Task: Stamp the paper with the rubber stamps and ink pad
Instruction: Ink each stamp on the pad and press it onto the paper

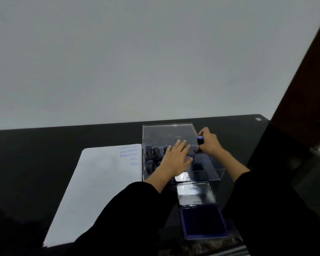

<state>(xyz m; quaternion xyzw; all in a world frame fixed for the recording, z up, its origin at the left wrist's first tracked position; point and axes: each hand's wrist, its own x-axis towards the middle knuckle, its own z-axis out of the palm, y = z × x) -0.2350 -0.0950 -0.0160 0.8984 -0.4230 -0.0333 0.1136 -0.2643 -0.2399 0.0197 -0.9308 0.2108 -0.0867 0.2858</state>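
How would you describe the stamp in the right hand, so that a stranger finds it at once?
On the black table, right of the white paper, stands a clear plastic box. At its right wall the right hand grips one stamp. Unlike the dark stamps inside the box, it shows a bright blue band.

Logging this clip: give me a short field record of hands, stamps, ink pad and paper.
left hand: open, fingers straight, over the clear box
right hand: grips a blue-topped stamp at the box's right side
box contents: black stamps in the left part, lid raised
ink pad: open, blue pad exposed, nearer the person than the box
paper: left of the box, blue imprints near its far right corner
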